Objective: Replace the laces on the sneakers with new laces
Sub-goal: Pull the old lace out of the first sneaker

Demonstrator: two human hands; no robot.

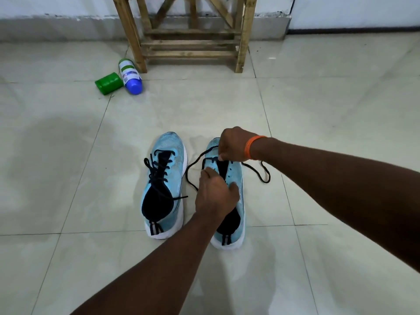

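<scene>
The right hand (234,144), banded at the wrist by an orange wristband (252,146), is curled downward, and the black lace (264,176) is pinched in its fingertips at the lowest eyelets. The left hand (216,196) is laid across the open tongue at 7 o'clock from it. Its fingers are bent and the other run of lace appears to be nipped at their tips.

The sneaker under the hands (236,176) is found just below and right of frame centre, toe toward 12 o'clock. It is light blue knit with a white sole and dark lining. It is threaded only at the toe end, and the upper eyelets are bare.

Trouble is judged likely from the loose ends, which are trailed on the tiled floor (91,178) toward 9 and 3 o'clock. If one side is pulled harder, the lace could be dragged out of its eyelet or left uneven. An eyelet could be skipped under the covering palm. The shoe could be slid on the smooth tile.

The second sneaker (169,146), beside it at 9 o'clock, is already laced. A green container (109,84) and a white-and-blue bottle (130,76) are seen at 11 o'clock, and a wooden stool (191,42) at 12.
</scene>
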